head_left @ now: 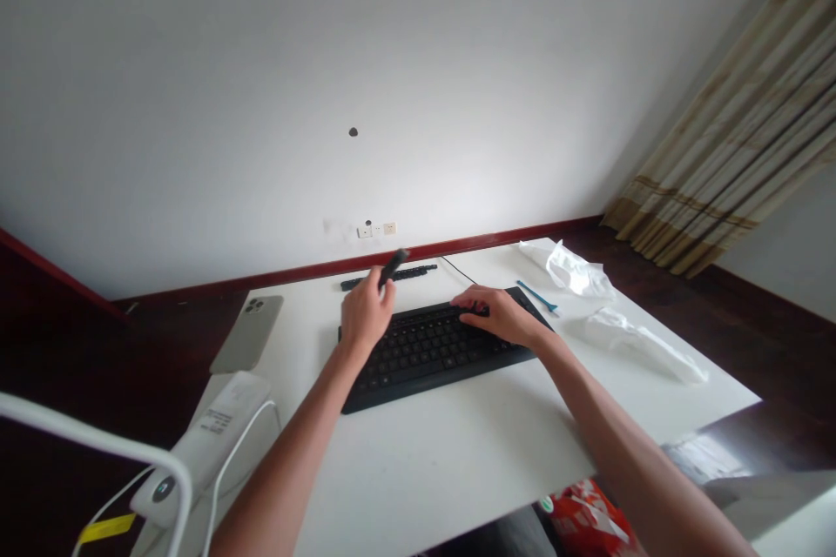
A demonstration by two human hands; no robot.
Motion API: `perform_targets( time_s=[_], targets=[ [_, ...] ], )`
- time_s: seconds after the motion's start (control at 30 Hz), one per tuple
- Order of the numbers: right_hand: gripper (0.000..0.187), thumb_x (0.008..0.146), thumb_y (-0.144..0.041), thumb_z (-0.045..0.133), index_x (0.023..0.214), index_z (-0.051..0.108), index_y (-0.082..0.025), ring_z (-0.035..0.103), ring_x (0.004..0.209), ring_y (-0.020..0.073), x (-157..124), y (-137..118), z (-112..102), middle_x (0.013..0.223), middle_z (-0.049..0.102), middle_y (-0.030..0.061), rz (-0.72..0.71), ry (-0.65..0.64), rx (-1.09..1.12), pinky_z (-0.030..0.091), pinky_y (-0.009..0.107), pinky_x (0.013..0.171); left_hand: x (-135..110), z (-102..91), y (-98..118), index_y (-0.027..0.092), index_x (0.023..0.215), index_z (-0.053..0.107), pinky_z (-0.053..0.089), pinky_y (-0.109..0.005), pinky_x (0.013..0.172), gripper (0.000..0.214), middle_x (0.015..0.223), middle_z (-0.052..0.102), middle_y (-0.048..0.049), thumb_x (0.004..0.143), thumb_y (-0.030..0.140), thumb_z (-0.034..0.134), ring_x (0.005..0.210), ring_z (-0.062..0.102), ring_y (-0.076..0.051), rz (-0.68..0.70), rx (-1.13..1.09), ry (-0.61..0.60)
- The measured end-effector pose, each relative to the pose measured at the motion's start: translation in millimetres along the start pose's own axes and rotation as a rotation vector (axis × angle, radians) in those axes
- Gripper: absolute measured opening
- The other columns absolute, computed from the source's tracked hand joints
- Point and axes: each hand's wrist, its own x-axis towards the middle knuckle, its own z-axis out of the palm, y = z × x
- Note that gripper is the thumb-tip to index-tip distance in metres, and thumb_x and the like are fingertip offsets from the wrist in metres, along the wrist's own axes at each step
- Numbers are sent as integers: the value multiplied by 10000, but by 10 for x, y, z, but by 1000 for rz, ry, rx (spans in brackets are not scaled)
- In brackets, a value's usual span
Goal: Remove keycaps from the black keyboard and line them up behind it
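A black keyboard (431,352) lies across the middle of a white table (457,444). My left hand (364,313) hovers over the keyboard's left end, closed on a small black piece (393,265) that sticks up past my fingers. My right hand (500,313) rests on the keyboard's far right part, fingers curled and pressed onto the keys. A thin black strip (392,276) lies on the table just behind the keyboard.
A phone (248,332) lies face down at the table's left. A white power strip (209,435) with cables sits at the near left edge. A blue tool (536,296) and crumpled white plastic bags (578,271) lie to the right. Curtains (738,148) hang at the far right.
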Motion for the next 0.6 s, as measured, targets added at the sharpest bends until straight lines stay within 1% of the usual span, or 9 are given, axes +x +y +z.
perform_targets(
  time_s=[0.1,0.13,0.2,0.3,0.37,0.47,0.53,0.6],
  targets=[
    [245,934,-317,654,1132,794,-278,684,940,228,-10,25,-59,1139,741,61,-16,-140,-86,546,359,845,3,-101,-510,227,1093,652,401,-265,639,276,800,731,-40,1046,424,463,744,698,-233,-263,-51,110],
    [249,943,-303,643,1142,790,-276,687,962,230,-4,24,-77,1153,740,62,-15,-164,-119,544,358,858,0,-105,-631,230,1105,659,407,-267,661,288,827,744,-50,1042,435,468,775,706,-243,-318,-73,136],
    [250,965,-274,611,1146,784,-266,693,998,230,22,5,-116,1166,740,64,-19,-207,-188,537,355,885,-4,-86,-782,237,1127,674,417,-276,696,301,888,765,-68,1033,445,476,842,716,-264,-382,-108,157],
    [279,961,-186,570,1145,768,-253,701,979,214,99,-60,-184,1154,744,57,-50,-289,-297,528,335,868,-1,-45,-836,252,1113,689,417,-293,714,297,928,775,-79,1019,447,485,878,719,-288,-437,-117,160],
    [325,916,-112,565,1141,755,-251,695,895,197,173,-114,-220,1127,743,52,-73,-374,-389,507,311,768,1,-29,-836,258,1079,692,415,-297,713,283,928,774,-79,1015,443,488,876,718,-293,-465,-115,154],
    [370,822,-50,590,1098,735,-249,641,763,171,303,-170,-241,1052,730,42,-103,-514,-510,402,285,615,-9,-3,-869,256,1023,685,413,-297,713,263,905,771,-75,1015,434,490,867,717,-292,-484,-114,131],
    [369,766,-40,614,1060,717,-239,604,731,159,383,-171,-234,1018,717,36,-114,-583,-537,341,276,582,-24,26,-910,253,1012,680,413,-297,710,262,906,772,-77,1017,434,490,861,717,-291,-493,-109,123],
    [358,736,-45,631,1038,698,-225,583,723,151,440,-147,-222,1016,707,35,-113,-627,-524,319,271,578,-40,57,-944,253,1015,677,409,-296,700,266,920,775,-81,1019,436,484,852,717,-290,-500,-101,119]
  ],
)
